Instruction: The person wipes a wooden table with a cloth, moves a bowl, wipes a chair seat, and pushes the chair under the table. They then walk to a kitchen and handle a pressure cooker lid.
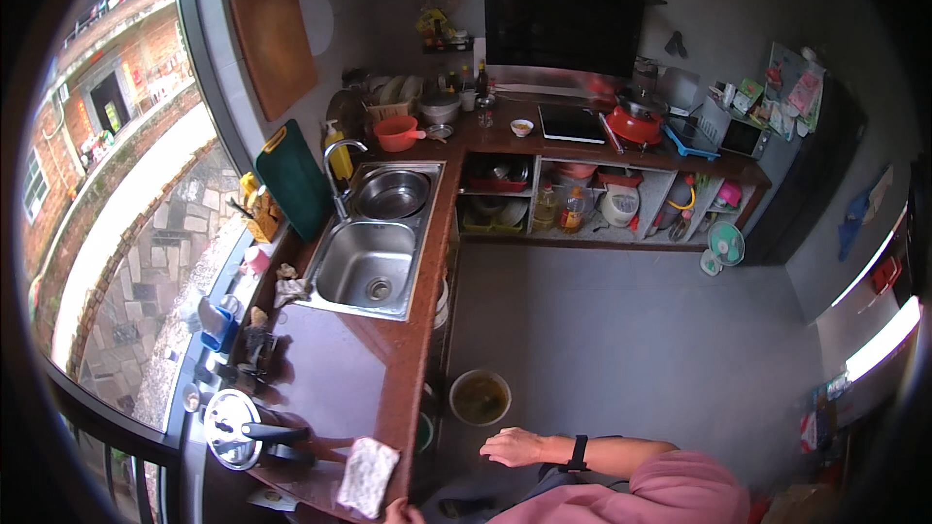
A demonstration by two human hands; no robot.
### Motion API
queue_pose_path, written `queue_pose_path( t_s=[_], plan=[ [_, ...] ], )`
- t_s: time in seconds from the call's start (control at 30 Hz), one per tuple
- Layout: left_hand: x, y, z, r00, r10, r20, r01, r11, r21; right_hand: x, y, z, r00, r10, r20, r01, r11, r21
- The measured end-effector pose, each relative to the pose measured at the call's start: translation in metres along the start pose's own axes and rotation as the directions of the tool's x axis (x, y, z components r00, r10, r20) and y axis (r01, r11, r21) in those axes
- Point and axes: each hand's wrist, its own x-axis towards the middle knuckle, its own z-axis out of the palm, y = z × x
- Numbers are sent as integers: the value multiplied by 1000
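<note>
My right hand [512, 447], with a black band on its wrist, hovers in front of my body with fingers loosely bent and no object visible in it. Just beyond it, a round pale bucket [480, 397] with murky yellowish contents stands on the floor. At the bottom edge of the picture, my left hand [403, 511] is partly cut off, beside the wooden counter edge. Close to it, a white patterned cloth [368, 477] lies over the counter corner. A metal pot lid with a black handle [233, 429] is at the left.
A double steel sink [375, 269] with a tap is set in the counter [429, 262]. A green cutting board [291, 178] leans by the window. On the back counter stand a red pot [633, 127], an induction cooktop [571, 123] and an orange-red pan [395, 132]. A small green fan [726, 243] stands below.
</note>
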Motion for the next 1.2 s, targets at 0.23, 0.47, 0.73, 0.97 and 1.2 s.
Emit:
queue_pose_path(
  t_s=[0.23,0.47,0.73,0.97,1.2],
  plan=[
    [8,102,137,636,236,735,-283,957,-62,-84,68,-71,992,101,75,-100,995,-9],
    [61,221,215,667,279,691,-375,927,-12,-178,136,-108,941,339,1,-339,940,35],
    [133,285,308,663,282,694,-424,905,37,-205,214,-170,796,593,123,-605,789,106],
    [242,336,408,668,324,670,-334,935,-119,-156,346,-248,767,635,93,-640,766,52],
    [390,409,455,648,430,629,-472,875,-112,-34,465,-359,729,669,-142,-669,741,56]
  ],
)
